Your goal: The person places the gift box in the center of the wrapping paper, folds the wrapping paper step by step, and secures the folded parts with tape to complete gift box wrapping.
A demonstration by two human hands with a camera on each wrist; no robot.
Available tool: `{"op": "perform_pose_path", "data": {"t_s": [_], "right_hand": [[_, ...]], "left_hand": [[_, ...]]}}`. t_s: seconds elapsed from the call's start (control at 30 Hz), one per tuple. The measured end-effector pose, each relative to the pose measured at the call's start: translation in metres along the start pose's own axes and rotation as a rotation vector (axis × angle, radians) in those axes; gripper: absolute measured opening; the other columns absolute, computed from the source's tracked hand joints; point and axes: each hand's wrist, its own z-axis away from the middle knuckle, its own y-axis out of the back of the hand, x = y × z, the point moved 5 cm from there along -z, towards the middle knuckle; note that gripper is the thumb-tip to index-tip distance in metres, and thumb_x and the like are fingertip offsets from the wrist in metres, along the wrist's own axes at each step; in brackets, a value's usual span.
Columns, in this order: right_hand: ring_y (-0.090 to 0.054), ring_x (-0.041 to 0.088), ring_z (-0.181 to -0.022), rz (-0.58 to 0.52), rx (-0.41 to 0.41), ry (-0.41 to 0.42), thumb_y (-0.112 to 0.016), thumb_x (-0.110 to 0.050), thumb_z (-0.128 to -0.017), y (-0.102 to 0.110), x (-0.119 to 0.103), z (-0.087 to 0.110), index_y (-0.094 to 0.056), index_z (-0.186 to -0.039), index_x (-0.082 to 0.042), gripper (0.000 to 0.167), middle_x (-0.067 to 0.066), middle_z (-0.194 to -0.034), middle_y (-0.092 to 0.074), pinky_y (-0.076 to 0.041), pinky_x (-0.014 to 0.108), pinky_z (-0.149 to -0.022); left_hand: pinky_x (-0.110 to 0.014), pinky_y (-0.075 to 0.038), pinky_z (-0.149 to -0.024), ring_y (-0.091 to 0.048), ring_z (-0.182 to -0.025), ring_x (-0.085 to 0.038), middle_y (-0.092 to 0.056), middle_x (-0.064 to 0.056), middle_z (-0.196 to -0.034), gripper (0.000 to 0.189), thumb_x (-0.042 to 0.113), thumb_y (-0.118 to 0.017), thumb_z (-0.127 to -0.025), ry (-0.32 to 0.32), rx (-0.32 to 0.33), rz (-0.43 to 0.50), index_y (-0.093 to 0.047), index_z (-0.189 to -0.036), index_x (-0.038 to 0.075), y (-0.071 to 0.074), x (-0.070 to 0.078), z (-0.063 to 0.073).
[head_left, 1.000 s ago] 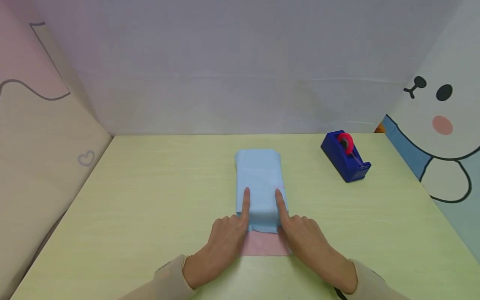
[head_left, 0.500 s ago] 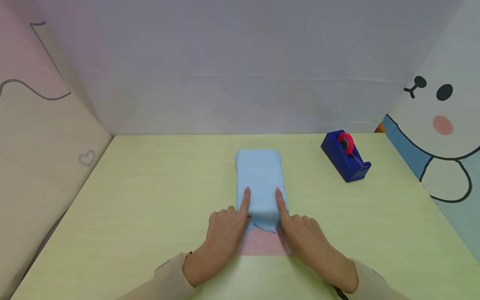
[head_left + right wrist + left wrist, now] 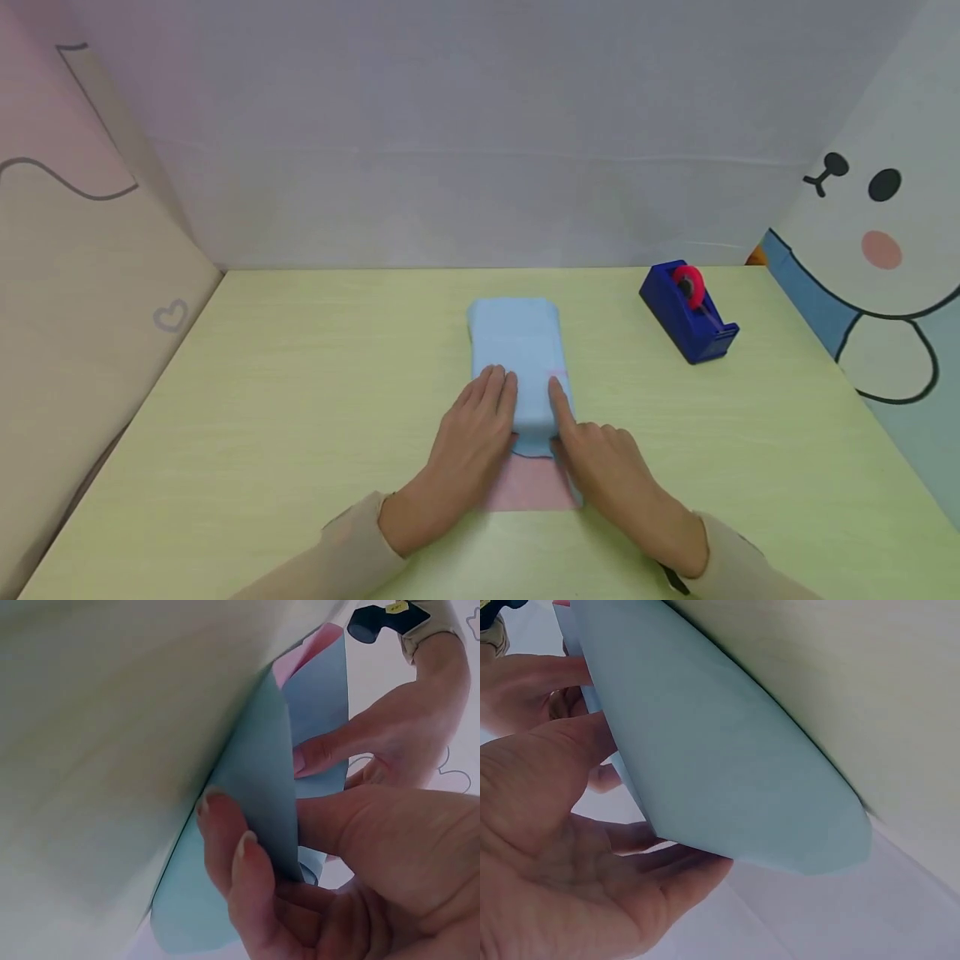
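Observation:
A light-blue paper-wrapped packet [image 3: 513, 333] lies on the table. Its near end has loose paper, with a pink inner side [image 3: 531, 487] spread toward the person. My left hand [image 3: 468, 446] rests on the near left part of the top, fingers straight and together. In the left wrist view, its thumb [image 3: 592, 739] presses in at the end. My right hand [image 3: 603, 467] holds the near right corner, index finger straight along the top. The right wrist view shows its other fingers [image 3: 251, 889] bent against the blue side and its thumb at the end. The packet's contents are hidden.
A dark-blue tape dispenser [image 3: 690, 321] with a red-hubbed roll stands at the back right of the pale table [image 3: 315, 375]. A grey-white sheet [image 3: 480, 142] rises behind the table, and printed panels flank it on both sides.
My left hand has gone from a single extended index finger to several straight fingers laid on the packet's top, shifting slightly right. The right hand and the packet have barely moved.

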Motion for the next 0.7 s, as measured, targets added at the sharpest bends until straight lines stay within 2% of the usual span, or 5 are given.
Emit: {"op": "perform_pose_path", "data": {"t_s": [0.17,0.4,0.7], "right_hand": [[-0.040,0.018,-0.039,0.009,0.000,0.009,-0.079,-0.008,-0.086,-0.0002,0.0003,-0.0006,-0.045,-0.147,0.004,0.071,0.003,-0.051,-0.047,-0.036,0.036,-0.037],[-0.039,0.018,-0.039,0.007,-0.014,0.013,-0.078,-0.007,-0.085,0.0002,-0.0002,0.0020,-0.039,-0.150,0.005,0.077,0.002,-0.050,-0.045,-0.034,0.036,-0.037],[-0.039,0.018,-0.039,-0.003,-0.049,0.023,-0.077,-0.004,-0.083,-0.0008,0.0011,0.0035,-0.030,-0.154,0.004,0.085,0.001,-0.051,-0.043,-0.034,0.036,-0.037]], "left_hand": [[-0.031,-0.050,-0.103,-0.061,-0.125,-0.030,-0.063,-0.018,-0.132,0.082,0.040,-0.096,-0.070,-0.012,-0.015,0.028,-0.063,-0.132,-0.001,-0.0017,0.0019,-0.0075],[-0.033,-0.054,-0.099,-0.064,-0.121,-0.032,-0.064,-0.019,-0.128,0.083,0.040,-0.098,-0.067,-0.017,0.008,0.039,-0.065,-0.131,0.000,-0.0029,0.0022,-0.0109],[-0.034,-0.052,-0.101,-0.062,-0.123,-0.032,-0.063,-0.019,-0.131,0.087,0.042,-0.096,-0.069,-0.008,-0.045,0.020,-0.062,-0.136,0.000,-0.0078,0.0042,-0.0109]]}}
